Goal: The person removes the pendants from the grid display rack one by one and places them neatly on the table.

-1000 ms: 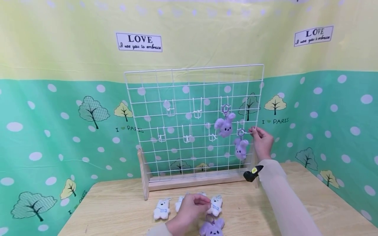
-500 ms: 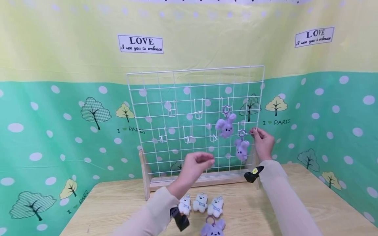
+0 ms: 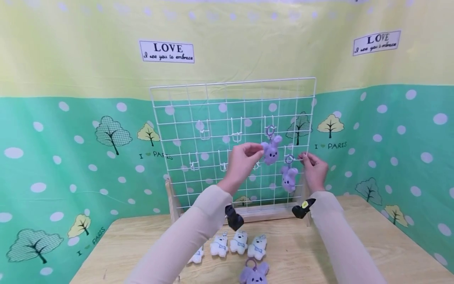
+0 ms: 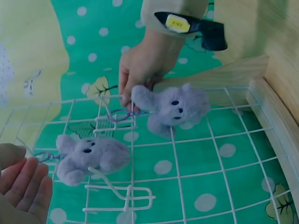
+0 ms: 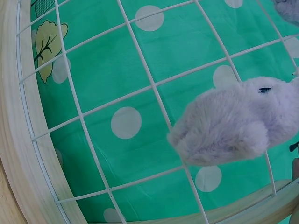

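Observation:
Two purple plush keychains hang by rings from hooks on the white wire grid (image 3: 209,84): an upper one (image 3: 271,153) and a lower one (image 3: 289,179). My left hand (image 3: 242,163) is raised beside the upper plush, fingers extended towards its left ear in the head view. In the left wrist view, the left fingers (image 4: 32,184) lie close to that keychain's ring (image 4: 46,157); whether they touch it I cannot tell. My right hand (image 3: 315,169) pinches the grid's right edge, beside the lower plush. The right wrist view shows a purple plush (image 5: 229,121) against the grid.
Several white bear plush keychains (image 3: 239,242) lie in a row on the wooden table (image 3: 283,256). Nearer the front lies another purple plush (image 3: 255,274). Bare hooks (image 3: 237,136) sit on the grid, held by a wooden stand (image 3: 269,213). A patterned cloth hangs behind.
From among the plush toys on the table, my left hand has risen, holding nothing visible, to the upper hanging plush. My right hand stays at the grid's edge.

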A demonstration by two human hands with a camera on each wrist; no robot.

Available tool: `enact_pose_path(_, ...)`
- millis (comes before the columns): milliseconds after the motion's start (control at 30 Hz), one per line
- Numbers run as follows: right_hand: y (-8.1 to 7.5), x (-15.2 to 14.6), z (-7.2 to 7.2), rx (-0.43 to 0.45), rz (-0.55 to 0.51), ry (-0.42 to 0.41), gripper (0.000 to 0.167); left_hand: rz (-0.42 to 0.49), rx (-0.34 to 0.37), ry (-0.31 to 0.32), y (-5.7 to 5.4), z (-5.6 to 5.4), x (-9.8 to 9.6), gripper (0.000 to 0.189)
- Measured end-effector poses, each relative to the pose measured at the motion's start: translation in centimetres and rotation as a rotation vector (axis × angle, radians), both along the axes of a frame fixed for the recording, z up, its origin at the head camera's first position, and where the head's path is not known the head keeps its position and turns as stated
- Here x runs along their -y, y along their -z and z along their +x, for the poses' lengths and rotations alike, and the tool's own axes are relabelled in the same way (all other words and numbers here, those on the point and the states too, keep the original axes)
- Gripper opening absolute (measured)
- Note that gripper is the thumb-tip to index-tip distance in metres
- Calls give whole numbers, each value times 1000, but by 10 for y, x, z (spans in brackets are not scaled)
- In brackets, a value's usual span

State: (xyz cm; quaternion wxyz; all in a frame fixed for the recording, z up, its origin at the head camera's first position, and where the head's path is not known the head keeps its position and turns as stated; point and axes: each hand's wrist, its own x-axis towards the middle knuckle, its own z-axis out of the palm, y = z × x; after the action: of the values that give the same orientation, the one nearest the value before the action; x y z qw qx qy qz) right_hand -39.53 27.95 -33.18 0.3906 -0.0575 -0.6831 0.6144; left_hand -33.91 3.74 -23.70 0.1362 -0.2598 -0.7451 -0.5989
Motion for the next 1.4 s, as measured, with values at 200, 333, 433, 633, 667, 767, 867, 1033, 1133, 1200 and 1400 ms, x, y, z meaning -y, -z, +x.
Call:
enact_pose_path(200,0,-1,0,3,4,4,32,34,10,-108,-7,-16,-18,19)
enact_pose_path(333,1,-1,0,-9,-3,3,30,54,-12,-177,-10,-24,-28,19)
enact_pose_path(433,0,0,0,-20,-4,2,30,65,-40,-206,-13,-28,-35,20)
enact_pose_path(633,0,0,1,-3,14,14,30,73,-23,-237,-17,-33,-46,18)
enact_pose_path(667,0,1,1,1,19,15,30,73,-17,-243,-16,-34,-47,17)
enact_pose_path(767,0,1,2,0,26,19,31,68,-15,-264,-16,-37,-50,15)
enact_pose_path(867,0,1,2,-3,30,23,31,79,-18,-273,-15,-39,-53,14)
enact_pose_path(1033,-2,2,3,0,18,9,32,111,-12,-270,-16,-38,-55,14)
enact_pose_path(1133,-3,2,3,-5,9,1,32,107,-9,-274,-18,-38,-56,14)
enact_pose_path(1200,-4,2,4,1,14,3,33,106,-5,-276,-19,-37,-57,14)
enact_pose_path(1400,-6,3,5,53,25,25,31,112,7,-282,-20,-36,-57,11)
